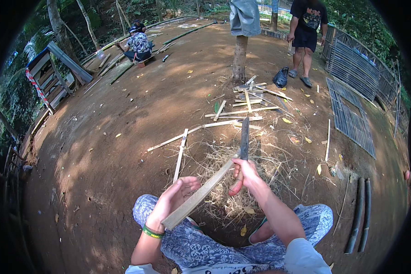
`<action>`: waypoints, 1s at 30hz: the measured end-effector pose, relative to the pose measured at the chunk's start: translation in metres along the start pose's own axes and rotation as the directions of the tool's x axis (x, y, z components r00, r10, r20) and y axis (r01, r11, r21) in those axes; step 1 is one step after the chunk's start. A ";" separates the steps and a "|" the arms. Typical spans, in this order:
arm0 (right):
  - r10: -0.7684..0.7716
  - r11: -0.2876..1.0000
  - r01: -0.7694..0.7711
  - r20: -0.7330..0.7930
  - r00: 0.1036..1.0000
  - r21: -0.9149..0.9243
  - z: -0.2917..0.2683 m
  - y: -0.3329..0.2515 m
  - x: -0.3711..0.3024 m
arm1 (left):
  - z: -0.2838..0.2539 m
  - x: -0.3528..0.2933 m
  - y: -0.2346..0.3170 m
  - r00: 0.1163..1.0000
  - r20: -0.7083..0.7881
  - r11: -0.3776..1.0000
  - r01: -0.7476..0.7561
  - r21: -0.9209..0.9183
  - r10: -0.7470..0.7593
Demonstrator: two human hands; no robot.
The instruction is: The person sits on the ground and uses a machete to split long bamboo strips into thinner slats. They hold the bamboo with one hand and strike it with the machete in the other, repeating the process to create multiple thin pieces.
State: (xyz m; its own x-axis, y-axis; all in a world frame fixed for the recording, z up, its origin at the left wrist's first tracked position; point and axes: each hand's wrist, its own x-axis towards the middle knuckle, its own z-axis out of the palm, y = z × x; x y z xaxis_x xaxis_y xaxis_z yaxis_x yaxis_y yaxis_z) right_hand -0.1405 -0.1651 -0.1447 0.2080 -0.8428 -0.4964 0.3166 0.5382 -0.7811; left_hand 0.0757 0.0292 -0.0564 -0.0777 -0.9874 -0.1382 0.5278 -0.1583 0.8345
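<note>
1. Shaving appears well under way: a heap of curled shavings (pixel 223 203) covers the dirt ground (pixel 100 178) between and beyond the person's knees.
2. Several cut strips (pixel 180 155) lie past the heap, with more piled near the foot of the tree trunk (pixel 240 59); which of them are finished, I cannot tell.
3. One pale slat (pixel 198 194), probably split bamboo, is raised above the ground and looks to be the piece in hand; how much trimming it needs does not show.
4. It slants between the hands, its near end in front of the left wrist, its far end beside the right thumb.
5. The left hand (pixel 176 194) is open, fingers extended behind the slat; contact is unclear.
6. The right hand (pixel 245 172) is wrapped around the handle of a machete (pixel 245 141), blade pointing away.
</note>
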 end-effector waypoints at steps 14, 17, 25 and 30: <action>-0.690 0.224 0.494 0.222 0.689 -0.840 -0.040 -0.077 0.019 | 0.052 0.074 -0.042 0.949 0.064 0.949 0.302 0.093 -0.309; -0.626 -0.049 0.441 0.372 0.685 -0.896 -0.047 -0.100 -0.012 | 0.057 0.072 -0.042 0.971 0.033 0.968 0.232 0.097 -0.236; -0.295 -0.420 0.614 0.740 0.604 -0.668 -0.068 -0.095 -0.055 | 0.068 0.067 -0.066 0.988 0.026 0.965 0.144 0.219 -0.154; -0.376 -0.366 0.405 0.532 0.759 -0.838 -0.091 -0.128 0.001 | 0.068 0.038 -0.064 0.977 0.082 0.968 0.180 0.176 -0.196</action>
State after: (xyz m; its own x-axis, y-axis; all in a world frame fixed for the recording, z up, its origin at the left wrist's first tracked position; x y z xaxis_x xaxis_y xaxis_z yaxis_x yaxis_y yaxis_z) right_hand -0.2648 -0.2349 -0.0800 0.5309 -0.8391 0.1187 -0.8068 -0.5433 -0.2322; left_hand -0.0183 0.0015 -0.0784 -0.2493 -0.9343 -0.2550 0.3481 -0.3321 0.8766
